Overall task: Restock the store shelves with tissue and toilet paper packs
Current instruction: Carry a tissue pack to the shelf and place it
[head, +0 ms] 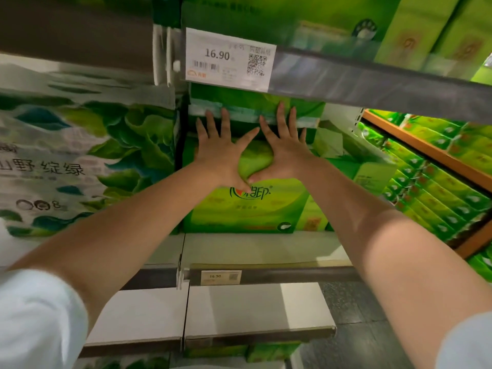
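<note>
My left hand (222,155) and right hand (286,153), fingers spread flat, press the green plastic-wrapped tissue pack (247,209), printed face toward me, upright on the white metal shelf (266,251); orange-edged shelving (426,150) at three o'clock.

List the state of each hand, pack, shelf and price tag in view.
left hand: open, fingers spread, pressing green pack
right hand: open, fingers spread, pressing same pack
green pack: upright on shelf
shelf: bare at front
price tag: reads 16.90

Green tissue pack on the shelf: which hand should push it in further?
Probably both. The left hand and right hand lie flat with spread fingers on the green tissue pack, side by side. If only one, neither looks clearly better placed.
</note>
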